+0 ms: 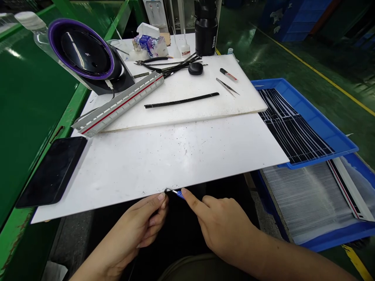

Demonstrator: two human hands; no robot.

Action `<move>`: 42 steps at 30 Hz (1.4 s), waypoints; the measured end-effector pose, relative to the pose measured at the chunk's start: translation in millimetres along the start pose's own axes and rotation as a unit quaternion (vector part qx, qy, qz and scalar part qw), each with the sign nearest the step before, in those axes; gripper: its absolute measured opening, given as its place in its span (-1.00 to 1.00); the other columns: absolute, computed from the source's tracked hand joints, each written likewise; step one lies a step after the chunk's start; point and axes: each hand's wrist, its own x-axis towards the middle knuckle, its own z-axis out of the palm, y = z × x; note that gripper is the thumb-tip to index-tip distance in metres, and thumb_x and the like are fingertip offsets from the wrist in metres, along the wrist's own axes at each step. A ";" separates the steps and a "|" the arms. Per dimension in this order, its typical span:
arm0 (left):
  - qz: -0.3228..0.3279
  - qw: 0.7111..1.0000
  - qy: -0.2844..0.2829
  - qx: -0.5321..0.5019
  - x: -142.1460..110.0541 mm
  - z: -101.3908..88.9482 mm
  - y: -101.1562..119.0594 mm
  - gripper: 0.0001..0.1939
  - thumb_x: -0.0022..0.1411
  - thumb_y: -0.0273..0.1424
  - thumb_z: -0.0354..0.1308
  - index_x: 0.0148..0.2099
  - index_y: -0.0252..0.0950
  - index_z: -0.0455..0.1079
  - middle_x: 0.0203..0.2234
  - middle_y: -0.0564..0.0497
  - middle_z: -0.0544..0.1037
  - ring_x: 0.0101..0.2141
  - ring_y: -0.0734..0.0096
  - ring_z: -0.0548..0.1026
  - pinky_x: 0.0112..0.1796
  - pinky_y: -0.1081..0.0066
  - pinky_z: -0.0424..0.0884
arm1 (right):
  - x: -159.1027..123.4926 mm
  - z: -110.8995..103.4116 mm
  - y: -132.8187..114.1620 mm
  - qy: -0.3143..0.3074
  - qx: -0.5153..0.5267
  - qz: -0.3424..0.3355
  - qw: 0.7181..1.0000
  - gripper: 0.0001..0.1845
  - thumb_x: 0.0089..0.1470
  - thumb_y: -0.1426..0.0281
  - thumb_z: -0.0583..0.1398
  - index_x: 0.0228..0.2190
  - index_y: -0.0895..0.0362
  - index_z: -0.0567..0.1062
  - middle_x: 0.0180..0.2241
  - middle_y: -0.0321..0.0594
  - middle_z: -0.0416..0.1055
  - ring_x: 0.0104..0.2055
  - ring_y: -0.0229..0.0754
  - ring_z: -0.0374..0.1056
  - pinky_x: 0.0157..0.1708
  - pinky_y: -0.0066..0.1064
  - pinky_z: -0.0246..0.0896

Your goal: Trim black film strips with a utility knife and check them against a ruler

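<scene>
At the front edge of the white board, my left hand is closed in a pinch on a small dark piece, mostly hidden by the fingers. My right hand grips a blue-handled tool with a thin metal tip, the index finger stretched along its handle. That tip meets the dark piece at my left thumb; the tool's exact kind does not show. Dark crumbs lie on the board near both hands. Farther back, a bundled black strip rests on a white foam slab.
Tweezers, a small tube and a black case lie on the slab. Left are a scale ruler, a fan and a phone. A blue tray of black strips stands right, above another blue bin.
</scene>
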 end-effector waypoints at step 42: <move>0.020 0.999 0.013 0.025 0.7 0.3 -3.3 -0.53 0.18 0.04 0.17 -0.43 -0.27 0.23 -0.66 0.21 0.12 -0.68 0.67 -0.09 -0.70 0.61 -0.17 | -3.1 8.9 -0.2 0.018 0.059 0.008 0.998 -0.37 0.28 0.49 -0.03 0.35 0.03 0.10 -0.40 -0.28 0.48 -0.52 -0.19 0.34 -0.57 -0.32 -0.15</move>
